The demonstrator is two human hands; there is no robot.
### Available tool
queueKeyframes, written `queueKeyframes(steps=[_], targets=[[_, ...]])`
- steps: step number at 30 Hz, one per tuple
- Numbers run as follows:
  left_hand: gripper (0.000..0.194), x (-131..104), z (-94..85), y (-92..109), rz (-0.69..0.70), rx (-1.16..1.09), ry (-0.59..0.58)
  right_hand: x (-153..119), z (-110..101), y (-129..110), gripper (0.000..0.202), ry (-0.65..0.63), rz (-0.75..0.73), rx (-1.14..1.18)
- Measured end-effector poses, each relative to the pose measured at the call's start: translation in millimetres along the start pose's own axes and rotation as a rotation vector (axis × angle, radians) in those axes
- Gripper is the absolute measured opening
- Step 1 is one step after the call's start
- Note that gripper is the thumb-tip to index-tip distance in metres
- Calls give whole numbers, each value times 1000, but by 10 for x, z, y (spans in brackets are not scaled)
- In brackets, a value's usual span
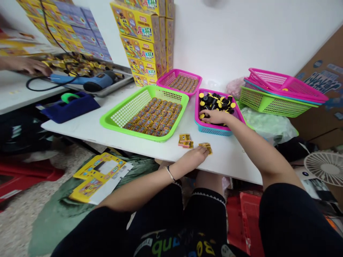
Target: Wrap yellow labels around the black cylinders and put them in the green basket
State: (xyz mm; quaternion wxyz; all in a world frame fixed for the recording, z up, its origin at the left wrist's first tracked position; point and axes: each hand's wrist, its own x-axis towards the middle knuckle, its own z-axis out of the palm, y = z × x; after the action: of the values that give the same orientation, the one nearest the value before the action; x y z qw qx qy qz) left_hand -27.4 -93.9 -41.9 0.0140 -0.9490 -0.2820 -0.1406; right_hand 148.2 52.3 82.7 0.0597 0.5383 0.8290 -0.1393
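My left hand is at the table's front edge, its fingers closed on small yellow printed packets. Just left of it lies another little pile of yellow printed packets. My right hand reaches into a pink basket set in a blue one. Its fingers and thumb close around a small black-and-yellow cylindrical piece among many similar loose pieces. The fingertips are partly hidden. To the left stands a green basket with rows of small packed brown-and-yellow cups.
Behind are a pink basket of packed rows and stacked yellow boxes. Stacked baskets stand at right. A tape dispenser, a blue heat gun and a co-worker's hand are at left. A flattened box lies below.
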Motion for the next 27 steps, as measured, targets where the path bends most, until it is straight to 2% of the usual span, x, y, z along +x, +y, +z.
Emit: queueKeyframes(steps=[4,6,8,14,17,20,23,27], targets=[[32,47,-214,48,79,172,-114,-80,-81,55,64,-102,-26,-55],[32,43,-286,76,103,189,-148,-130,-122,98,69,-154,-67,-61],[32,20,-326,83,93,150,-158,-176,-140,143,74,-151,-65,-57],[46,-53,-258,-58,-72,-165,-71,-251,-20,250,61,-35,-21,129],[39,-34,-198,-125,-190,-260,-28,-204,69,231,59,20,41,175],[22,-9,-225,-165,-276,-385,60,-128,120,167,56,112,71,144],[14,3,-318,-215,-289,-558,197,-125,114,126,55,261,61,164],[15,38,-402,-320,-219,-650,251,-294,182,145,62,718,24,393]])
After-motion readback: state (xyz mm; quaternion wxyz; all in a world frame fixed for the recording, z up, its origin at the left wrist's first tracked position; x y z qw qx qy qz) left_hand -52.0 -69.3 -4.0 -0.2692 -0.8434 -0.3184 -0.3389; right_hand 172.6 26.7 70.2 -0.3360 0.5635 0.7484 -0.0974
